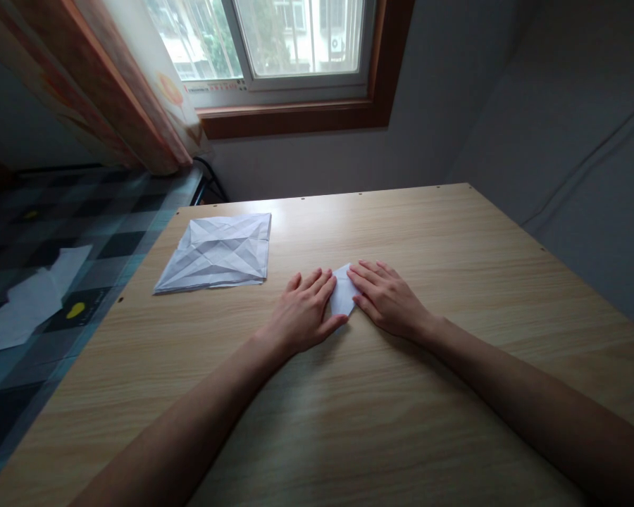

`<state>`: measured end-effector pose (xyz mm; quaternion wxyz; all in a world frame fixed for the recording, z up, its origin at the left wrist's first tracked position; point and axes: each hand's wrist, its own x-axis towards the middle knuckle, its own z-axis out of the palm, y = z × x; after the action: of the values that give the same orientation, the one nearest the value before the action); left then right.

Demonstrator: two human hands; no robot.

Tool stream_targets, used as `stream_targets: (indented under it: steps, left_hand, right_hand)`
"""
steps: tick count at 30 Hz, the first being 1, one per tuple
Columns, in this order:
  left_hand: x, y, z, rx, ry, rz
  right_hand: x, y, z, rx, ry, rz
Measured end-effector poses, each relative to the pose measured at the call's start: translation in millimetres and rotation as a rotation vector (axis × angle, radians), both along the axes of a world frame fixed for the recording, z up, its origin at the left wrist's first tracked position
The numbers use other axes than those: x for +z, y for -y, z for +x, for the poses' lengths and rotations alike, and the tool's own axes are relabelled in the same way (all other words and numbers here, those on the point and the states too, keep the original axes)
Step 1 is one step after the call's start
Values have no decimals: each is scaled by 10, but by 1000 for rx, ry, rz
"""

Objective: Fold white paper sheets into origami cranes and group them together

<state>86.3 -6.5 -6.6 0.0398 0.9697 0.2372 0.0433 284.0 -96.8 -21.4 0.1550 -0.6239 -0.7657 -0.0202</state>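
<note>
A small folded piece of white paper (342, 292) lies on the wooden tabletop, with a point at its far end. My left hand (309, 310) rests flat against its left side, thumb stretched over the near edge. From the right, my right hand (388, 294) presses on the paper with its fingertips, fingers extended and palm down. Both hands cover parts of the paper's sides, so its full outline is hidden. Neither hand is closed around it.
A stack of creased white paper sheets (222, 250) lies at the table's (412, 422) far left. Beyond the left edge, loose white paper (36, 303) rests on a checked cloth (116, 243). A window (301, 42) and curtain (121, 77) are behind.
</note>
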Motion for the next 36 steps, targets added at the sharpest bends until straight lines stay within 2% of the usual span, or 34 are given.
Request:
stream_targets:
  steps: [4, 10, 15, 19, 24, 30, 36]
  left_hand:
    - [4, -32, -23, -29, -49, -28]
    - [14, -80, -37, -34, -98, -70]
    - [23, -102, -58, -70, -106, -81]
    - [-1, -120, -81, -91, -59, -74]
    - [-20, -109, -96, -105, 38, -42]
    - [15, -87, -89, -130, 99, 21]
    - [29, -74, -85, -130, 119, 34]
  right_hand:
    - [-24, -46, 9, 79, 36, -117]
    - [2, -48, 24, -16, 56, -219]
    - [-15, -79, 109, -82, 35, -238]
    - [-63, -108, 171, -167, 3, -185]
    - [-123, -104, 223, -256, -58, -43]
    - [-69, 0, 209, -152, -217, 117]
    - [-45, 43, 163, -62, -253, 103]
